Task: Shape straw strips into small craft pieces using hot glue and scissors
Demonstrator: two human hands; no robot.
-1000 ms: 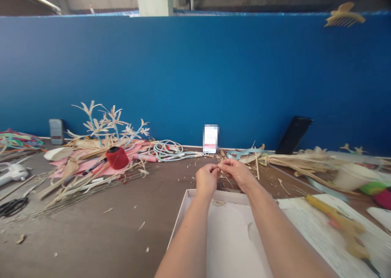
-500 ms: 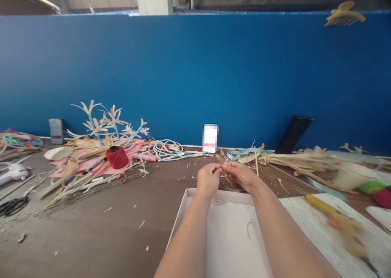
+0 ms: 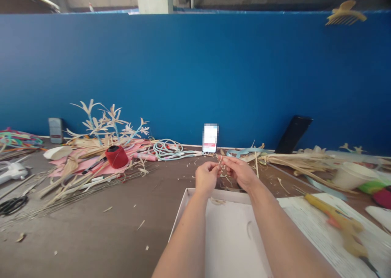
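My left hand (image 3: pixel 206 178) and my right hand (image 3: pixel 238 170) meet beyond the far edge of a shallow white box lid (image 3: pixel 235 245). Both have their fingertips pinched together. Between them shows a thin pale strip (image 3: pixel 220 160), like a sliver of dried husk; its full shape is too small to make out. The left hand grips it from below, and the right thumb and forefinger close on its upper part. Pale scraps lie on the table around the hands, and a lit phone (image 3: pixel 210 138) stands just behind them.
To the left are a red thread spool (image 3: pixel 116 156), pale husk flowers (image 3: pixel 99 125), a coiled light-blue cord (image 3: pixel 167 149) and black-handled scissors (image 3: pixel 14 205). A yellow glue gun (image 3: pixel 339 221) lies on paper at right, near a white cup (image 3: pixel 352 175). A blue partition (image 3: pixel 195 74) closes the back.
My hands have shifted slightly: the right fingers have risen a little above the left ones, and the thin strip between them now shows more. Everything else stays in place.
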